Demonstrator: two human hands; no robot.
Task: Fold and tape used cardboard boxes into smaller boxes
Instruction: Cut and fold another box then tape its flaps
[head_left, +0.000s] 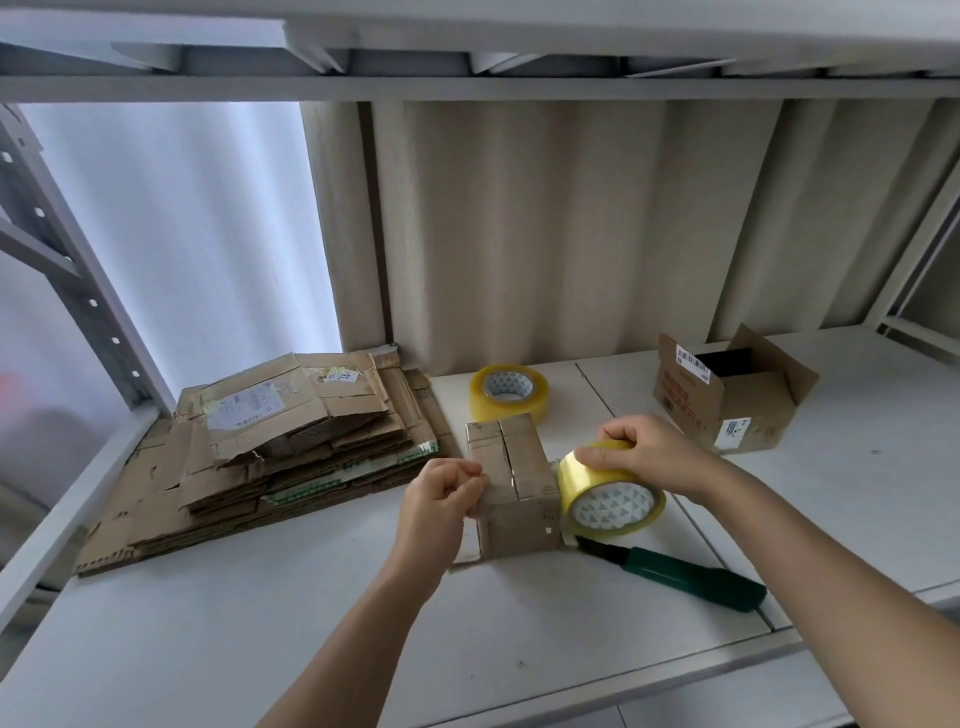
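A small folded cardboard box (514, 483) stands on the white shelf (260, 639) at the centre, its top flaps meeting in a seam. My left hand (441, 493) is at the box's left top edge, fingers curled and pinching there; whether it pinches a tape end or the cardboard is unclear. My right hand (644, 457) grips a yellowish clear tape roll (610, 496) from above, held against the box's right side. A stack of flattened used cardboard boxes (291, 447) lies to the left.
A second tape roll (509, 392) lies behind the small box. An open cardboard box (732, 395) with labels sits at the back right. A green-handled utility knife (685, 574) lies in front of the tape roll. A shelf board hangs overhead, and a metal upright stands at left.
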